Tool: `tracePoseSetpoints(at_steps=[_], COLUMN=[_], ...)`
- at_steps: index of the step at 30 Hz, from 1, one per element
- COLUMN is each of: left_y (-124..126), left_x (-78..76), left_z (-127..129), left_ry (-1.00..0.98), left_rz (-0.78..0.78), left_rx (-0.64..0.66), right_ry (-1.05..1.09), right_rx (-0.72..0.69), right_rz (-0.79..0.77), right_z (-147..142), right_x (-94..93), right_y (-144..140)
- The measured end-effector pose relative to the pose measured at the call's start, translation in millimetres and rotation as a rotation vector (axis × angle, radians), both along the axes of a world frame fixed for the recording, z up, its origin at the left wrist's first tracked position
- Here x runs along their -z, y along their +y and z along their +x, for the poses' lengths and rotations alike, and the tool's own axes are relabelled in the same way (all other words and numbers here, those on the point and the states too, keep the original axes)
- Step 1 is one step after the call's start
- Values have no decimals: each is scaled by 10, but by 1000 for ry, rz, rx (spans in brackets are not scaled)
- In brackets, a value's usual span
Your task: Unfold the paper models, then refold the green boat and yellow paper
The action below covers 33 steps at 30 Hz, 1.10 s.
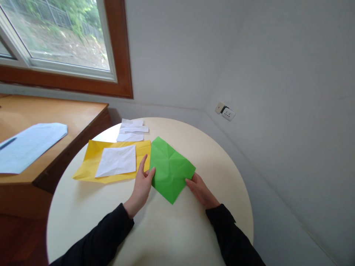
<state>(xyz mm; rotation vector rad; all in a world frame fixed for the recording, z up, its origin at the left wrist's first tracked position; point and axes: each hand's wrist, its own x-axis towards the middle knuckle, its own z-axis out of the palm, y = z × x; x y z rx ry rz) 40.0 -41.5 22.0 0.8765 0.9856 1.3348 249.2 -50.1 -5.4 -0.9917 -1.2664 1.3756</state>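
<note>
A creased green paper square (169,168) lies flat on the round cream table (216,162), turned like a diamond. My left hand (142,184) rests at its left corner, thumb on the paper and fingers spread apart. My right hand (200,190) touches the paper's right lower edge with its fingertips. Both arms wear dark sleeves.
A yellow sheet (88,162) with a white paper (116,160) on top lies left of the green one. Several white slips (132,130) sit at the table's far edge. A wooden desk (55,114) with a pale blue sheet (27,146) stands at left, under a window.
</note>
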Motion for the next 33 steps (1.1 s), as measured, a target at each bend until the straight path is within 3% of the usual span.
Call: tracePoseSetpoints(at_steps=[8, 15, 20, 24, 27, 30, 33], left_y=[49, 15, -56, -103, -106, -78, -65], left_x=[288, 360, 401, 387, 398, 450, 470], left_z=[-92, -109, -99, -85, -78, -75, -76], left_ry=[361, 932, 1296, 1384, 1404, 1364, 1265], left_rz=[0, 304, 527, 676, 768, 863, 898], left_rx=[88, 191, 99, -24, -27, 103, 272], right_ry=[-42, -218, -504, -717, -846, -941, -1012], right_rx=[166, 260, 325, 370, 386, 413, 480], right_rz=[-147, -43, 59, 118, 148, 212, 387], right_z=[20, 64, 89, 90, 92, 108, 132], right_x=[-26, 36, 66, 44, 47, 93, 146], right_y=[-27, -5, -18, -32, -31, -8, 24])
